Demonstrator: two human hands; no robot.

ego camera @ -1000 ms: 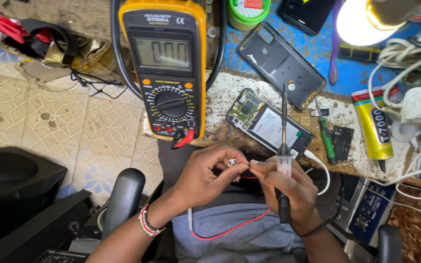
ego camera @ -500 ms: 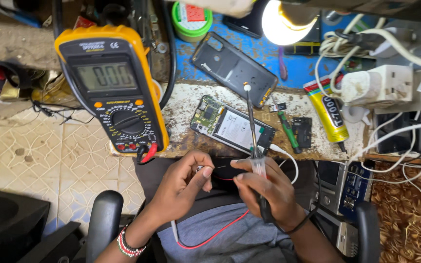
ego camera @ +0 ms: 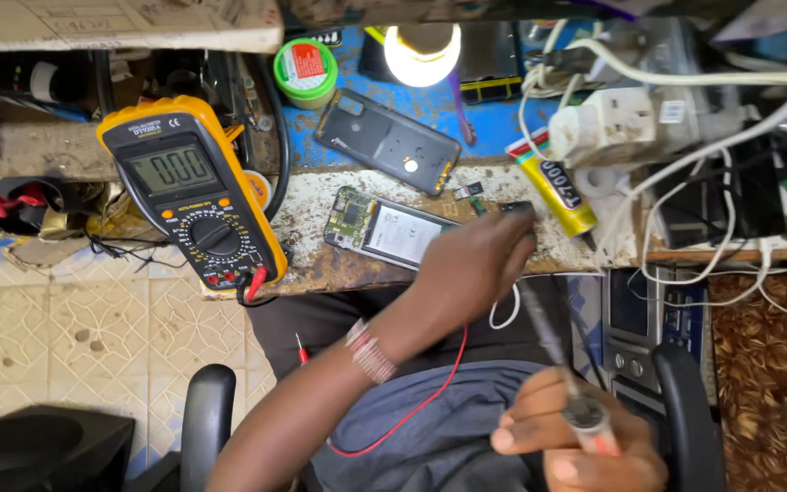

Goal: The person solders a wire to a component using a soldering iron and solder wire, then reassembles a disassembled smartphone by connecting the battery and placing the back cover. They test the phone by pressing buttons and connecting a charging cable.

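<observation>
The left hand (ego camera: 480,260) has moved up to a small dark part on the worktop (ego camera: 321,264), fingers pinched, while the right hand (ego camera: 585,446) grips the iron (ego camera: 557,351), whose tip could burn the red wire (ego camera: 412,410).

L hand (ego camera: 480,260) reaches over bench edge, fingers at a small dark part (ego camera: 518,209) just right of the opened phone (ego camera: 384,230). R hand (ego camera: 585,437) low over lap, gripping a screwdriver (ego camera: 553,342). Yellow multimeter (ego camera: 191,189) at left, w/ red wire (ego camera: 412,410) across lap
</observation>
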